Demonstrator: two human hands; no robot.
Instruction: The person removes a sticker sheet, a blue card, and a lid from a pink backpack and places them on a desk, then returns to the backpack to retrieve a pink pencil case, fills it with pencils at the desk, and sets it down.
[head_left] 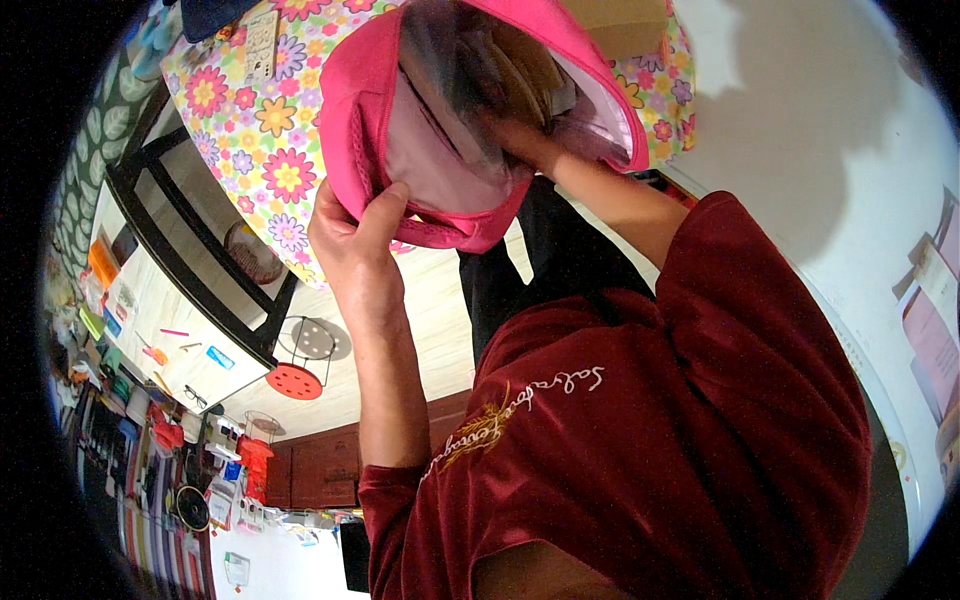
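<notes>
At the flower-print tablecloth's (289,176) near edge | gaping bright-pink fabric bag (352,75), pale lining | likely soft, floppy; take the seamed rim | your left hand (362,245) pinches that rim | your right hand (514,139) is inside, grip hidden, can't tell

The pink bag (345,110) I held looked like matt cloth with a smooth lining (415,170); my maroon top (770,400) had a velvety sheen; the box (622,28) seemed matt cardboard.
</notes>
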